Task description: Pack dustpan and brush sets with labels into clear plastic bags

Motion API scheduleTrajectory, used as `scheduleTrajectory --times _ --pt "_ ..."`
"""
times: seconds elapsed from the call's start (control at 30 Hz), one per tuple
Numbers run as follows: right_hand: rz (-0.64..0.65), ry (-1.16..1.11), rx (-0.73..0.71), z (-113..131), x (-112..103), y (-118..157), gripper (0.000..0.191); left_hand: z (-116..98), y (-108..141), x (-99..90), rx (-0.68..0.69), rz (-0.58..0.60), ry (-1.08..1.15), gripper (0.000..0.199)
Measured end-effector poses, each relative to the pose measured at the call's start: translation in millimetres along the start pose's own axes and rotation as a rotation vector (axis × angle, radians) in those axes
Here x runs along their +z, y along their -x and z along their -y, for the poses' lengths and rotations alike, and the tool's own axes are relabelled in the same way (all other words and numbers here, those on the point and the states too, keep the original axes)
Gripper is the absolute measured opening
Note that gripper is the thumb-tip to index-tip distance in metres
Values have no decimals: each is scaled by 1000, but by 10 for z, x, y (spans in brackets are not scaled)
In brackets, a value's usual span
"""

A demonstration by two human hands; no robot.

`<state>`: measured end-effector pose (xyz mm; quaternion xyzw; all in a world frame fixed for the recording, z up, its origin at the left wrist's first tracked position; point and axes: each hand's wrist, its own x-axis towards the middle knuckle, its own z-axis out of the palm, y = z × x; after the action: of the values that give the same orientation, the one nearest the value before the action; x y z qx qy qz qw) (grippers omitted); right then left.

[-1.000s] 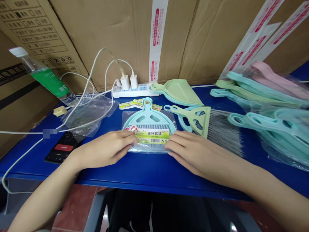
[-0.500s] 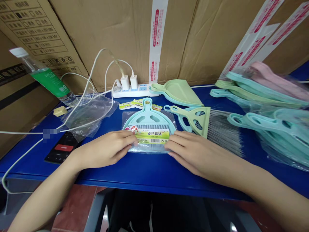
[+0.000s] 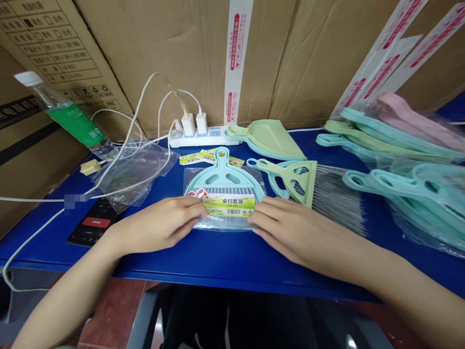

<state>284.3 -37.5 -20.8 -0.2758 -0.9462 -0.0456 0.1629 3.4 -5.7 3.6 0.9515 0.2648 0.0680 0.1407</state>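
A light-blue dustpan and brush set (image 3: 222, 180) in a clear plastic bag lies on the blue table, handle pointing away from me. A green and white printed label (image 3: 232, 205) lies across its bristles. My left hand (image 3: 170, 220) grips the bag's lower left edge, fingers bent together. At the lower right edge, my right hand (image 3: 286, 225) holds the set the same way, its fingertips by the label's end. Just right of the set lie a green brush (image 3: 296, 182) with grey bristles and a blue one partly under it.
Behind stand green and blue dustpans (image 3: 272, 138), a power strip (image 3: 209, 140) and loose labels (image 3: 191, 159). Bagged sets (image 3: 407, 189) are piled at right. On the left are a phone (image 3: 95, 223), a bottle (image 3: 74, 121), white cables and an empty-looking plastic bag (image 3: 136, 169). Cardboard boxes (image 3: 181, 48) wall the back.
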Motion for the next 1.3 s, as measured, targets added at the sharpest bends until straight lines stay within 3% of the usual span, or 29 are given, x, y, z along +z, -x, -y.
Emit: scheduleTrajectory --times 1.3 --pt "-31 -4 25 11 9 -21 28 -3 2 5 -7 -12 -32 19"
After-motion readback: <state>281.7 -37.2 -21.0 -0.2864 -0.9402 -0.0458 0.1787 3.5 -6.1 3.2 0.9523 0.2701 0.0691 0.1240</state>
